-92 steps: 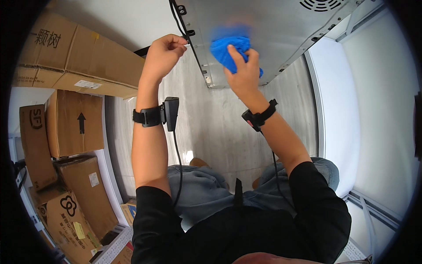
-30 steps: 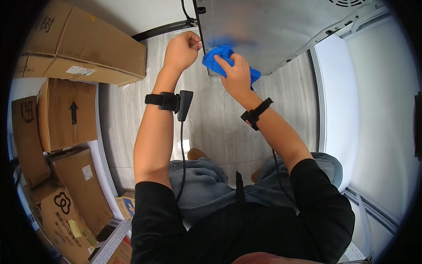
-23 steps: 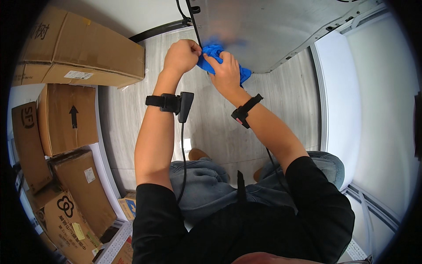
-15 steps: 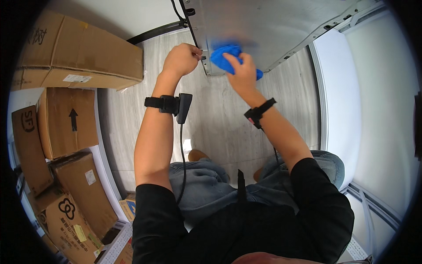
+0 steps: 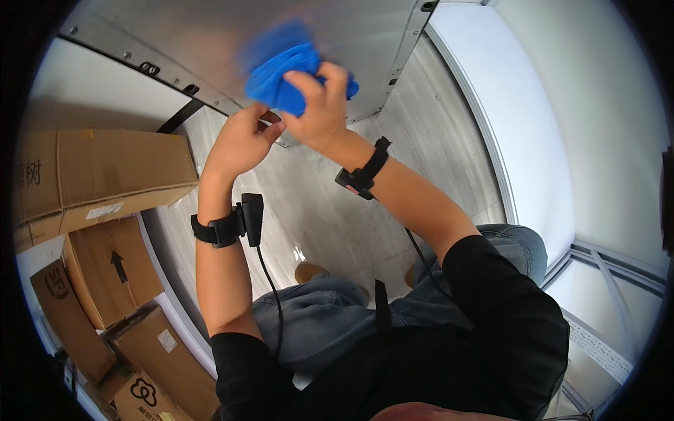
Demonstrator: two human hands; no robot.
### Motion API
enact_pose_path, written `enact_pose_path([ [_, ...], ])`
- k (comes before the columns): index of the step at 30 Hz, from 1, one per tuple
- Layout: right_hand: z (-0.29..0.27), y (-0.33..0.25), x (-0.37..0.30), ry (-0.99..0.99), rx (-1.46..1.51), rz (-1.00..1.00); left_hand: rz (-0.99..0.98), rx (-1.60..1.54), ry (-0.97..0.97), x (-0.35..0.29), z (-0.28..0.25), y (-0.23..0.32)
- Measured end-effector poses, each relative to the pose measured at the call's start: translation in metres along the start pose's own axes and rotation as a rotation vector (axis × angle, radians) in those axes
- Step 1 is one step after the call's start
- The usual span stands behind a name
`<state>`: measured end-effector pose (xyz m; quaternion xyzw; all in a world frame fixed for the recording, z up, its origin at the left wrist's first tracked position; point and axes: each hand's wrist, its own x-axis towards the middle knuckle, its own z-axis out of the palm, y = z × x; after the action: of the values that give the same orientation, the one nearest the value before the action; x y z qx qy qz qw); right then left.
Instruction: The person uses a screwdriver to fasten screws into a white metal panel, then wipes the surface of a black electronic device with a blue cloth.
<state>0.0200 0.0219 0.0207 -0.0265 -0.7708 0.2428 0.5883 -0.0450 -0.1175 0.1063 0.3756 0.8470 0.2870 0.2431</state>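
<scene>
A blue cloth [image 5: 270,78] is bunched under my right hand [image 5: 319,109], whose fingers are closed on it. The cloth lies against the grey metal panel [image 5: 375,42], which shows a blurred blue reflection of it. My left hand [image 5: 242,140] is at the panel's lower left edge, close beside my right hand, with its fingers curled round the edge; the fingertips are partly hidden. Rivets and small dark slots run along the panel's borders. Each wrist wears a black strap with a small device and a cable.
Stacked cardboard boxes [image 5: 126,168] stand along the left side. A white wall panel [image 5: 533,105] with a raised frame runs down the right, above a metal rack [image 5: 604,295]. Grey wood-look floor [image 5: 316,210] lies below my hands, with my shoes on it.
The view has turned, so the panel and boxes sit differently. My right hand with the cloth has moved left over the panel, closer to my left hand, which stays at the edge.
</scene>
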Motion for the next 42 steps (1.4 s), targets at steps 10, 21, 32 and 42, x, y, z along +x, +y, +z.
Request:
enact_pose_path([
  [10, -0.064, 0.066, -0.008, -0.032, -0.136, 0.287, 0.019, -0.07, 0.049, 0.005, 0.014, 0.008],
  [21, -0.072, 0.067, -0.071, -0.423, -0.153, 0.594, -0.014, -0.091, 0.046, 0.013, 0.027, -0.004],
  [32, -0.083, 0.087, -0.066, -0.168, -0.146, 0.613, -0.012, -0.107, 0.057, 0.014, 0.028, -0.01],
  [42, -0.082, 0.088, -0.071, -0.102, -0.145, 0.604, -0.023, -0.114, 0.036, 0.014, 0.032, -0.008],
])
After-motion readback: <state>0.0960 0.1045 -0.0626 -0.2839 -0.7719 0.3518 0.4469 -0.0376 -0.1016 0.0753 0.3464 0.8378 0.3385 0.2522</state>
